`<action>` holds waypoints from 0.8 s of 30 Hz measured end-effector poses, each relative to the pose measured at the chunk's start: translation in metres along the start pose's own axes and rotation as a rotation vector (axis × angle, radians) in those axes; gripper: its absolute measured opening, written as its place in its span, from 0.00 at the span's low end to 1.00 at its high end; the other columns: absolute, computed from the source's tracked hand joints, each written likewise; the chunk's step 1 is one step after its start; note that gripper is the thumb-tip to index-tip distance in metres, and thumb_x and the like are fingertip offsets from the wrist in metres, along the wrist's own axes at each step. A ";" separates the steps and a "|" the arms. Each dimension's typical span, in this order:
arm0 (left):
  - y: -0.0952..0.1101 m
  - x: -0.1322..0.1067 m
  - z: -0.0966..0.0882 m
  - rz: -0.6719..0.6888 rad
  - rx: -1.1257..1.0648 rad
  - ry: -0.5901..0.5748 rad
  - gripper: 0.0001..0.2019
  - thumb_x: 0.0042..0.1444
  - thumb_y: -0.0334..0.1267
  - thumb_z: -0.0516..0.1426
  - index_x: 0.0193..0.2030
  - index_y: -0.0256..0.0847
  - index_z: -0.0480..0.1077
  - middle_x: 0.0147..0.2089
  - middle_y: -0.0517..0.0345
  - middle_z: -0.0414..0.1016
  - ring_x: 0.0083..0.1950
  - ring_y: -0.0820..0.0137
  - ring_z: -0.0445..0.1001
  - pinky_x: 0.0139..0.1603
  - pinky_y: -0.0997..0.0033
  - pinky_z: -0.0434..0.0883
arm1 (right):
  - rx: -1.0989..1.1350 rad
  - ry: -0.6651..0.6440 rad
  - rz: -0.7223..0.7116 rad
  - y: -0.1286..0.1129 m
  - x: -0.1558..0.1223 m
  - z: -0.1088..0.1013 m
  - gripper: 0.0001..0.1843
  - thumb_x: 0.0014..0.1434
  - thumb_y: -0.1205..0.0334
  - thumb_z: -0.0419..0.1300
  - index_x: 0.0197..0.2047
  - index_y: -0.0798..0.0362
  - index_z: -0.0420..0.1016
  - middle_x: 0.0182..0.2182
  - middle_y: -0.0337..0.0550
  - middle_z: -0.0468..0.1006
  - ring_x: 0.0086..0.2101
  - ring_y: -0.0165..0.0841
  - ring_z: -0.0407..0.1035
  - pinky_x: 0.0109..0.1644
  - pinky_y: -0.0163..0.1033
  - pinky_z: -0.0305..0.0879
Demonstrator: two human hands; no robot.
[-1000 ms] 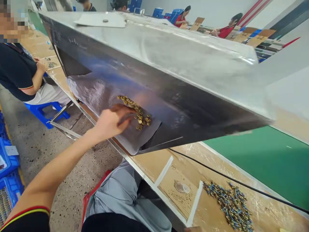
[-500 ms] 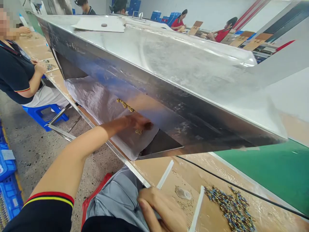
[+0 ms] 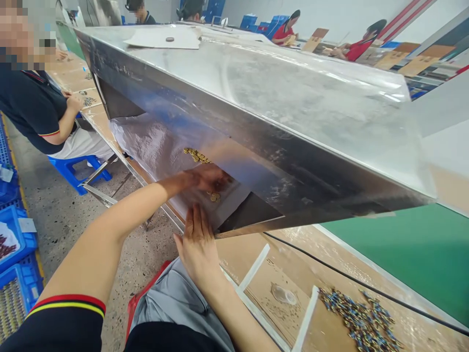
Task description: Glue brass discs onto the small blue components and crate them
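Observation:
Inside the low opening of a metal hood (image 3: 234, 122), my left hand (image 3: 210, 178) hovers over or touches a white sheet (image 3: 142, 142). Its fingers look drawn together in the shade; what they hold, if anything, I cannot make out. Small round gold-coloured pieces (image 3: 196, 156) lie in a cluster beyond that hand, and a few more gold pieces (image 3: 214, 197) sit just on its near side. My right hand (image 3: 200, 239) rests at the opening's front edge, fingers stretched out flat on the sheet, holding nothing.
A pile of small blue and gold metal parts (image 3: 361, 318) lies on the brown table (image 3: 252, 244), near a small clear plastic piece (image 3: 284, 294). A black cable (image 3: 330, 274) crosses behind. At left a co-worker (image 3: 40, 107) sits on a blue stool (image 3: 69, 171); blue crates (image 3: 18, 234) stand on the floor.
My right hand has moved from near my lap, loosely curled, up and left to the sheet's front edge, its fingers now straight. More gold pieces show beside my left hand.

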State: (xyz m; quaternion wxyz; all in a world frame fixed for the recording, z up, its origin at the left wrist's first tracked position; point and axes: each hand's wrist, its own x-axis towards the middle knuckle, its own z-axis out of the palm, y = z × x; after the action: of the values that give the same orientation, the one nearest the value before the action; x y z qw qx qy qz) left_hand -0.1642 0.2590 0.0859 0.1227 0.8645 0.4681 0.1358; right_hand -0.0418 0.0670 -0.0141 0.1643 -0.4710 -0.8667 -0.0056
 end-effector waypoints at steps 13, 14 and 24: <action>-0.009 -0.021 0.025 0.291 0.031 -0.099 0.08 0.72 0.37 0.68 0.54 0.42 0.86 0.56 0.48 0.88 0.59 0.57 0.85 0.60 0.62 0.77 | -0.062 0.004 -0.031 0.004 -0.004 0.003 0.47 0.73 0.62 0.70 0.84 0.74 0.56 0.81 0.81 0.64 0.81 0.65 0.62 0.83 0.67 0.70; -0.008 -0.020 0.029 0.303 0.032 -0.093 0.06 0.72 0.36 0.68 0.52 0.41 0.86 0.53 0.47 0.88 0.57 0.57 0.85 0.58 0.62 0.77 | -0.065 0.004 -0.032 0.005 -0.004 0.003 0.47 0.73 0.62 0.70 0.84 0.75 0.56 0.80 0.81 0.65 0.80 0.64 0.62 0.83 0.66 0.70; -0.044 -0.032 0.013 0.193 0.070 -0.039 0.02 0.74 0.33 0.67 0.47 0.37 0.83 0.50 0.51 0.86 0.55 0.60 0.84 0.62 0.54 0.81 | -0.077 0.026 -0.052 0.003 -0.002 -0.001 0.48 0.73 0.60 0.71 0.84 0.74 0.58 0.81 0.79 0.65 0.81 0.63 0.60 0.84 0.65 0.68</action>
State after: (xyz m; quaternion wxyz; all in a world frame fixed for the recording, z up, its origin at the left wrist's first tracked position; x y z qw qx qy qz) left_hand -0.2105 0.2546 0.0552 0.0880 0.9118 0.3847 0.1138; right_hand -0.0383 0.0667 -0.0144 0.1570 -0.4542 -0.8756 -0.0493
